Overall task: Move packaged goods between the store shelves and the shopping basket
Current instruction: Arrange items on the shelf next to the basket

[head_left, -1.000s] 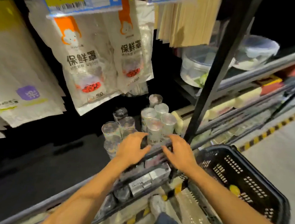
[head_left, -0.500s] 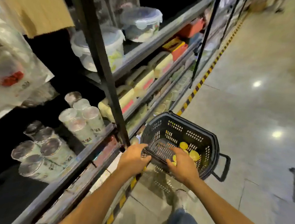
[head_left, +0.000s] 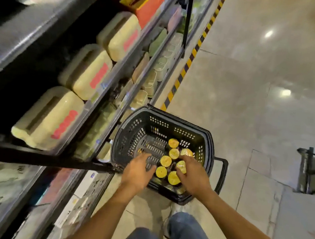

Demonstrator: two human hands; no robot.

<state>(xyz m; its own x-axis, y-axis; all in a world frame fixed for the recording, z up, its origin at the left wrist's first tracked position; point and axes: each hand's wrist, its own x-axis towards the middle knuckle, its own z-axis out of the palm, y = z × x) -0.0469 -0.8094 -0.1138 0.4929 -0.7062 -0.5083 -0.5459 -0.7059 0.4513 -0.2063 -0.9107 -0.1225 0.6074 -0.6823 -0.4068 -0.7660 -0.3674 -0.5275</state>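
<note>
Big swing of the view there. A second earlier I was facing clear cups up on the rack, both hands reaching at them. Then the pale tiled floor (head_left: 250, 89) filled the right half and the shelves (head_left: 37, 25) ran off along my left. Cream tubs (head_left: 88, 71) with red labels lay on the middle shelf, blurred, untouched.

Down below, the black basket (head_left: 164, 114) sat on the floor, close against the foot of the shelving, its handle out to the right. Both hands had left the rack, paused at the near rim, and gone down inside, carrying nothing that I could see.

My left hand (head_left: 138, 173) was wide, fingers spread over the bare grated bottom on the left side, holding nothing. My right hand (head_left: 192, 173) was narrower, fingers bent down onto the cluster of yellow-topped pots (head_left: 166, 160) standing together in the right half of the basket. It looked to be on one of them, but whether it gripped or only rested there I couldn't tell.

So the goods were in the basket, not on the shelf, and I read this as the start of a pick out of it, pots bound for the rack. Nothing was lifted yet. They stood packed tight, so a straight upward pull seemed safest for the neighbours.
</note>
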